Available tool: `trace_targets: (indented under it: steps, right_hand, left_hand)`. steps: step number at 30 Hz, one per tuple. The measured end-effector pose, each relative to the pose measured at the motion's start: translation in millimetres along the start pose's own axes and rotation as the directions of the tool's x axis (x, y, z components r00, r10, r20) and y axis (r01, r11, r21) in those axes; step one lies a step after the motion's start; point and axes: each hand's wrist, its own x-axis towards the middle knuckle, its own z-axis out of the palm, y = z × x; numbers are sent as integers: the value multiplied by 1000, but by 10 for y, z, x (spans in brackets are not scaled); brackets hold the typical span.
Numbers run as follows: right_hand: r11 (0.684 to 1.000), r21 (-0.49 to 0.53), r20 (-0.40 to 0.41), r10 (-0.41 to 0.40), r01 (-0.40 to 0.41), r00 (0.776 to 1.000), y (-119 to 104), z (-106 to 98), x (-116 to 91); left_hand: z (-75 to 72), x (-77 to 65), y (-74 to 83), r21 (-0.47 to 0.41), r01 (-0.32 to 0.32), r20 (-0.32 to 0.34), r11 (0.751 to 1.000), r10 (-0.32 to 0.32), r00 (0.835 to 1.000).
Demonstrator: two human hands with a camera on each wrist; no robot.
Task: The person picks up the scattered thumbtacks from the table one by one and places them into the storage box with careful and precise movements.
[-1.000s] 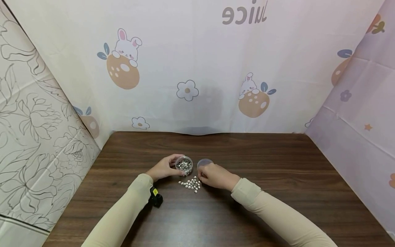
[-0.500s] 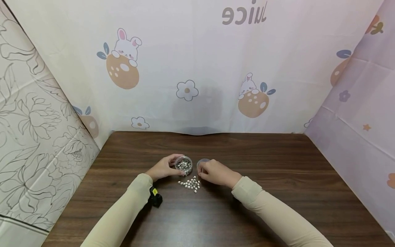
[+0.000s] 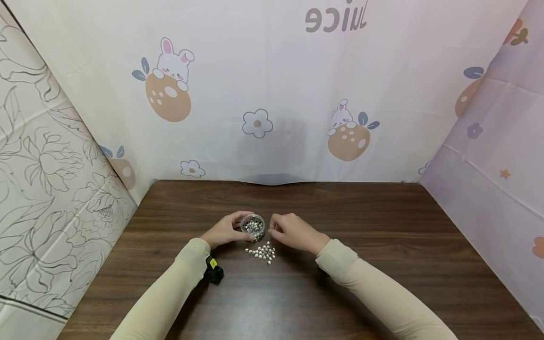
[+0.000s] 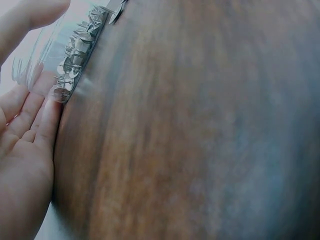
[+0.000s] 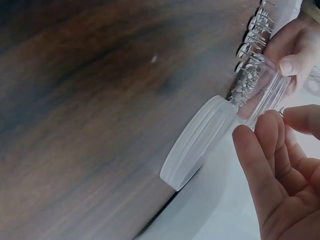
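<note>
A clear round jar (image 3: pixel 253 230) holding silver thumbtacks (image 3: pixel 252 225) stands upright on the table, its mouth uncovered. My left hand (image 3: pixel 226 231) holds its side, thumb in front and fingers behind. In front of the jar lies a loose pile of thumbtacks (image 3: pixel 264 252), points up in the right wrist view. My right hand (image 3: pixel 297 233) is just right of the jar, pinching one thumbtack (image 5: pixel 281 111) between thumb and index finger; most of that tack is hidden. The clear lid (image 5: pixel 200 143) rests on the table beside the jar, hidden by my right hand in the head view.
The dark wood table (image 3: pixel 365 208) extends around both hands. A patterned cloth (image 3: pixel 272 85) hangs behind its far edge. A black device with a yellow label (image 3: pixel 214 271) sits at my left wrist.
My right hand has risen slightly away from the table and moved over the lid, covering it in the head view. My left hand and the jar stay in place.
</note>
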Motion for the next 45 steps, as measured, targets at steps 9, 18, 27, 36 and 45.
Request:
trace_targets:
  steps: [9, 18, 27, 36, 45]
  right_hand:
    - [1000, 12, -53, -9, 9, 999, -72, -11, 129]
    - [1000, 15, -28, 12, -11, 1000, -102, 9, 286]
    - [999, 14, -42, 30, -29, 999, -75, 40, 384]
    - [999, 17, -37, 47, -46, 998, -93, 16, 282]
    - [999, 20, -35, 27, -26, 999, -100, 8, 114]
  left_hand:
    - [-2, -2, -8, 1, 2, -4, 1000, -2, 1000]
    - [-3, -3, 3, 5, 7, 3, 1000, -7, 1000]
    - [-3, -11, 6, -7, 14, 4, 1000, -14, 1000]
    - [-5, 3, -10, -8, -2, -1, 1000, 2, 1000]
    - [3, -2, 3, 1, 7, -2, 1000, -7, 1000]
